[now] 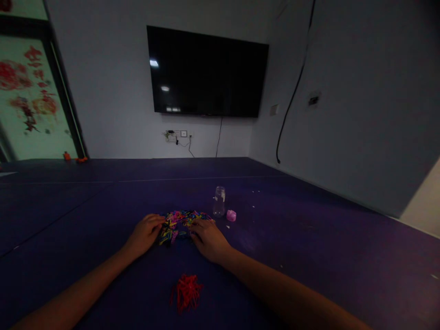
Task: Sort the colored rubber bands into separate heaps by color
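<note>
A heap of small multicoloured bands [180, 223] lies on the dark purple table [309, 256]. My left hand [144, 234] rests at the heap's left edge with fingers curled into it. My right hand [208, 238] sits at the heap's right edge, fingers bent onto the bands. What either hand's fingertips pinch is too small and dim to make out. Closer to me lies a separate small pile of red bands [186, 291], between my forearms. A small clear bottle [219, 201] stands just beyond the heap, with a pink lid [231, 215] beside it.
A black wall screen [206, 73] hangs ahead, with sockets and cables below it. A black cable [292, 91] runs down the right wall. A door with red patterned glass [30, 91] is at the left. The room is dim.
</note>
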The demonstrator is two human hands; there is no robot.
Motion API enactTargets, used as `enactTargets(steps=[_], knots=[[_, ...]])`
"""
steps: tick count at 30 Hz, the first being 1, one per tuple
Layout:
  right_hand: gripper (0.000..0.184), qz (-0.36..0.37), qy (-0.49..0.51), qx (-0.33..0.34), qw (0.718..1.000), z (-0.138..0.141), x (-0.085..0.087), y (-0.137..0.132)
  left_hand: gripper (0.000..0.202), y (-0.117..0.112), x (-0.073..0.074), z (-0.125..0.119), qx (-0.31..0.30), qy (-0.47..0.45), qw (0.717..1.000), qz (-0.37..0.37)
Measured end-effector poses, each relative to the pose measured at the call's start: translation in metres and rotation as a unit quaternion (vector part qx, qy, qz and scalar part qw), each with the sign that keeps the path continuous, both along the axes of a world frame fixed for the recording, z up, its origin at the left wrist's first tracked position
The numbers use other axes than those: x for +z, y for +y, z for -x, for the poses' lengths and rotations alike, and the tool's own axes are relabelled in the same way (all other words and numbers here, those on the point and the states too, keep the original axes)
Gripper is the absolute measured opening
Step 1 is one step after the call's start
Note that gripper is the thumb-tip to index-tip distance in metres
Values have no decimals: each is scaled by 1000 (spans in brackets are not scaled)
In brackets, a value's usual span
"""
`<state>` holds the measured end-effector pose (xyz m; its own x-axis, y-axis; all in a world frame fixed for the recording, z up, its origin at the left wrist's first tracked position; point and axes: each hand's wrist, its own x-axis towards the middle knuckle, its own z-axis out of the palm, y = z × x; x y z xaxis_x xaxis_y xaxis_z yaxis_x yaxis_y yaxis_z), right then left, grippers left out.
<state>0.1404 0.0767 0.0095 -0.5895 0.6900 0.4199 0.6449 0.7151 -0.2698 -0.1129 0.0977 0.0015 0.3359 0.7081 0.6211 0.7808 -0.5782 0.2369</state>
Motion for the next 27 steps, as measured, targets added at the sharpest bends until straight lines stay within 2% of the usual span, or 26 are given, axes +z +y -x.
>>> enactTargets(steps=[4,7,11,16,20,27], knots=[[27,3,3,-6,1000,-1,-1,0,28,1,-1,1,14,-23,1000,-2],[27,3,5,-5,1000,-1,-1,0,28,-1,1,-1,2,-30,999,-13],[26,-4,5,-3,1000,-1,-1,0,28,-2,1,-3,-25,6,1000,-11],[25,-4,3,-8,1000,-1,0,-1,29,0,-4,0,12,48,999,14],[25,-3,6,-5,1000,-1,-1,0,31,3,-6,2,7,66,998,11],[25,-4,7,5,1000,-1,-4,2,32,0,-1,-1,28,0,999,33]])
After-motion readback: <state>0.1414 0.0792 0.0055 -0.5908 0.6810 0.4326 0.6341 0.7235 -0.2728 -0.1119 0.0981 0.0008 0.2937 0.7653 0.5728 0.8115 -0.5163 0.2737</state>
